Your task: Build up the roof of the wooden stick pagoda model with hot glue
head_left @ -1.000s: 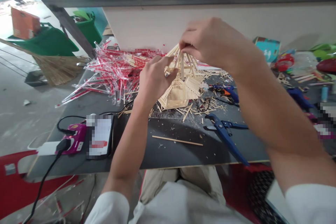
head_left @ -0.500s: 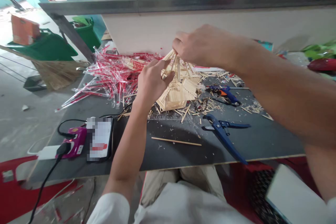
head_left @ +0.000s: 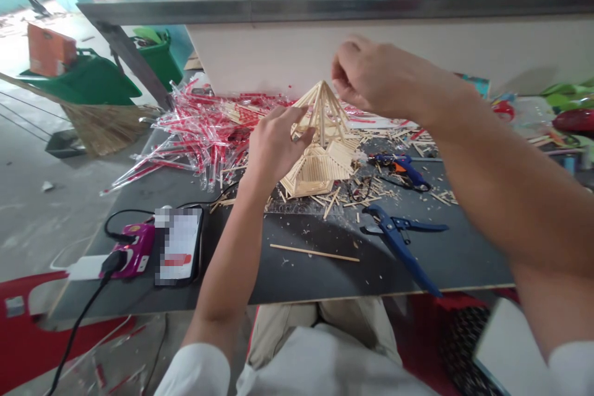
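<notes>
A small house-like model of thin wooden sticks (head_left: 320, 167) stands on the table in front of me, with a peaked cone of sticks above a slatted lower part. My left hand (head_left: 277, 142) grips the model's left side, thumb and forefinger on its upper sticks. Just right of the peak, my right hand (head_left: 359, 74) is raised, its fingers curled together and apart from the model. Whatever the fingertips may hold is hidden. A single loose stick (head_left: 314, 253) lies nearer to me, left of blue cutters (head_left: 401, 244). A blue glue gun (head_left: 403, 168) rests behind the cutters.
Red-printed plastic wrappers (head_left: 208, 130) pile up at the back left. Stick offcuts litter the table around the model. A phone (head_left: 179, 247) and a purple power adapter (head_left: 135, 250) with cables lie at left. A metal rail (head_left: 297, 9) crosses the wall behind.
My right hand was at the model's peak; it has come off it and moved right, leaving the tip uncovered. My left hand keeps its place on the model.
</notes>
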`<state>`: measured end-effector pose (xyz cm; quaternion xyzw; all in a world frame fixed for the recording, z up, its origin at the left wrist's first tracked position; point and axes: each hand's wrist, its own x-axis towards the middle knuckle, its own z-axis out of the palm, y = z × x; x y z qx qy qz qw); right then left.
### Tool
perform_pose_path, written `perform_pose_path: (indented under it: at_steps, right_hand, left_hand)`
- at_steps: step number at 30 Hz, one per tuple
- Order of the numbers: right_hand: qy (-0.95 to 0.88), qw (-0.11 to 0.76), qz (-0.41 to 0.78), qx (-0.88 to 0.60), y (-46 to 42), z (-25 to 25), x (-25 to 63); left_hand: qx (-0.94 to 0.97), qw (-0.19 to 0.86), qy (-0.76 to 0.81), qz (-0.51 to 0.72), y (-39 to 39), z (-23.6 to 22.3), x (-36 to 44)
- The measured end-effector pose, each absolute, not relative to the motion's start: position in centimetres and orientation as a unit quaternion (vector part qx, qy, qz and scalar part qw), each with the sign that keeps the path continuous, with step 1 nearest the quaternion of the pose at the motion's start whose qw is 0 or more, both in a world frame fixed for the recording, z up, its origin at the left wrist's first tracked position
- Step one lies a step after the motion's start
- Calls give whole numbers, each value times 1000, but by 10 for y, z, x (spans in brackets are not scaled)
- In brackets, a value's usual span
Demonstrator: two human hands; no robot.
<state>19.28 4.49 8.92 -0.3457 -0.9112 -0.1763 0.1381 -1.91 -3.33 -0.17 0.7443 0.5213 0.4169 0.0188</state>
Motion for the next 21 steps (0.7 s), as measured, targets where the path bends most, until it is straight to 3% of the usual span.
perform_pose_path:
  at_steps: [8, 21]
  right_hand:
    - [-911, 273, -54, -304, 27, 72, 203]
    - [-919, 256, -38, -297, 28, 59, 188]
  left_hand:
    - [745, 14, 523, 414, -34, 0, -19]
    - [744, 13, 528, 409, -35, 0, -20]
